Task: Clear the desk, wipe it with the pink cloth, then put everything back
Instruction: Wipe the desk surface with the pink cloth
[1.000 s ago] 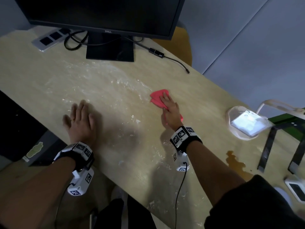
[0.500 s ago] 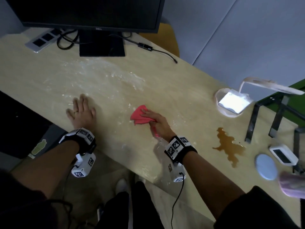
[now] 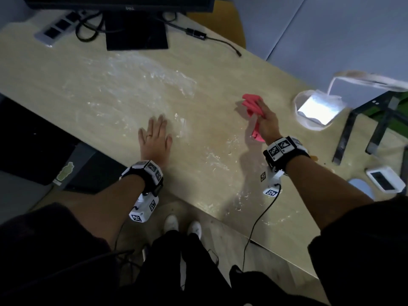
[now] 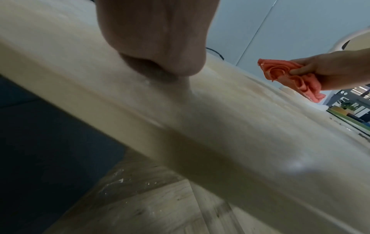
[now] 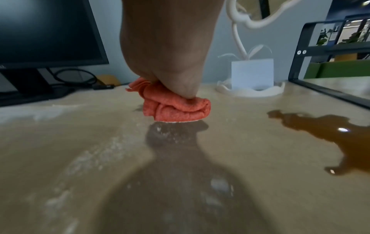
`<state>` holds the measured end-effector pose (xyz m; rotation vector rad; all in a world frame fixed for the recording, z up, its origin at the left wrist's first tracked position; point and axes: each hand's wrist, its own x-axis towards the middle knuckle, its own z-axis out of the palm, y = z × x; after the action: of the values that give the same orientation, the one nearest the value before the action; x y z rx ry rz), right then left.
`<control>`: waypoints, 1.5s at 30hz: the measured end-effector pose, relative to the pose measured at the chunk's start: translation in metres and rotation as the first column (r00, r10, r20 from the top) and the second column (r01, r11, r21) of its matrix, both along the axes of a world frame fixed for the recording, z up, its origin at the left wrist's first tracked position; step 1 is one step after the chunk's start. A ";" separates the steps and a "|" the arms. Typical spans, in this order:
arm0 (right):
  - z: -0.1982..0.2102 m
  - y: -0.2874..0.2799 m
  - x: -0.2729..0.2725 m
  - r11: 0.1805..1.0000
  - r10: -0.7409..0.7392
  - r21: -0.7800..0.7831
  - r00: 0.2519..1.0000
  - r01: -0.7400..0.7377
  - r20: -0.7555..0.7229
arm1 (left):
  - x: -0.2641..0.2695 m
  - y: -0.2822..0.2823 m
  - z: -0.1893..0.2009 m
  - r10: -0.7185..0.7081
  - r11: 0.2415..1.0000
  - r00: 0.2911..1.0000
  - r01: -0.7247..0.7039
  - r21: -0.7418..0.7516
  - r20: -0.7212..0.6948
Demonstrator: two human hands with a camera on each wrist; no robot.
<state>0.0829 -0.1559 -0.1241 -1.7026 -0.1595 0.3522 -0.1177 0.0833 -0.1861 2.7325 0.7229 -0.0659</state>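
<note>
fingers [image 4: 296, 72] pinch crumpled, ribbed pink cloth [image 4: 284, 76] above powdery desk [image 3: 110, 89].

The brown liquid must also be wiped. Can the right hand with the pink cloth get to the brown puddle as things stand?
Probably yes. The right hand grips the bunched pink cloth, and bare desk lies between it and the brown puddle; nothing stands in that stretch.

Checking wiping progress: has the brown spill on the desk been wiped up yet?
No: in the right wrist view the brown spill lies glossy and whole on the desk, apart from the pink cloth.
</note>
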 end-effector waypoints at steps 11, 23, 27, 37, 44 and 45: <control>-0.076 -0.002 -0.022 0.868 0.292 -0.483 0.906 -0.117 0.306 | -0.004 -0.008 -0.001 0.031 0.999 0.992 -0.033 0.012 0.123; -0.077 0.005 -0.092 0.864 0.484 -0.241 0.860 -0.441 0.162 | -0.005 -0.008 -0.001 0.018 1.000 0.989 -0.019 0.004 0.146; -0.057 -0.009 -0.111 0.886 0.456 0.184 0.870 -0.425 -0.188 | -0.006 -0.006 -0.001 0.012 1.000 0.989 -0.011 -0.006 0.146; -0.040 -0.094 -0.137 0.920 0.386 -0.042 0.919 -0.391 -0.082 | -0.007 -0.003 -0.005 0.002 1.000 0.986 0.001 -0.017 0.167; -0.050 -0.150 -0.164 0.939 0.246 -0.275 0.963 -0.209 0.109 | -0.007 -0.005 -0.005 0.004 1.000 0.986 0.000 -0.022 0.169; -0.048 -0.150 -0.167 0.942 0.233 -0.276 0.964 -0.192 0.124 | -0.007 -0.005 -0.005 -0.001 1.000 0.986 0.005 -0.023 0.166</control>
<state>-0.0842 -0.3057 -0.1721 -1.9814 -0.4314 0.4157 -0.1250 0.0788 -0.1907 2.6776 0.6665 0.1497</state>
